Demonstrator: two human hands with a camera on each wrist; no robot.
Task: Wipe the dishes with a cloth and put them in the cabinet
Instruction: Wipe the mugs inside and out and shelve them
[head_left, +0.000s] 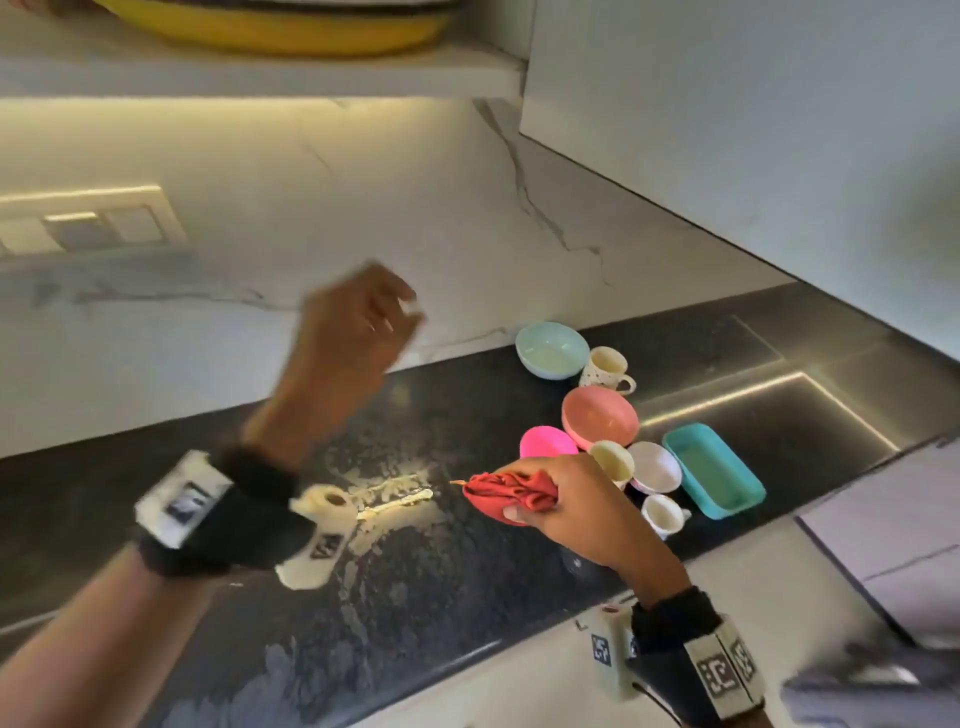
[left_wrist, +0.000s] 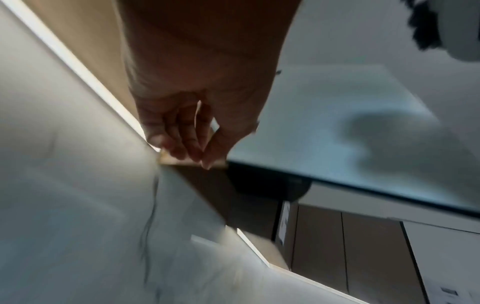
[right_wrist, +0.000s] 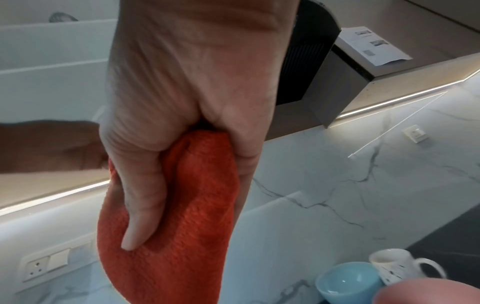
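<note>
Both hands raised: right hand (head_left: 582, 504) grip bunches red cloth (head_left: 511, 492) in fist; left hand (head_left: 358, 332) loose, empty.

Left wrist view was motion-blurred: left hand (left_wrist: 197, 115) hung in mid-frame with fingers (left_wrist: 182, 142) loosely curled together, holding nothing, thumb tip just beside the fingertips. A lit strip (left_wrist: 78, 67) ran diagonally behind the hand along the edge of a tan underside (left_wrist: 85, 37), with veined white marble wall (left_wrist: 78, 205) below it on the left. To the right sat a pale glossy panel (left_wrist: 337, 115) carrying a dark blurred shadow (left_wrist: 389, 144), and brown cabinet fronts (left_wrist: 350, 246) at lower right.
</note>
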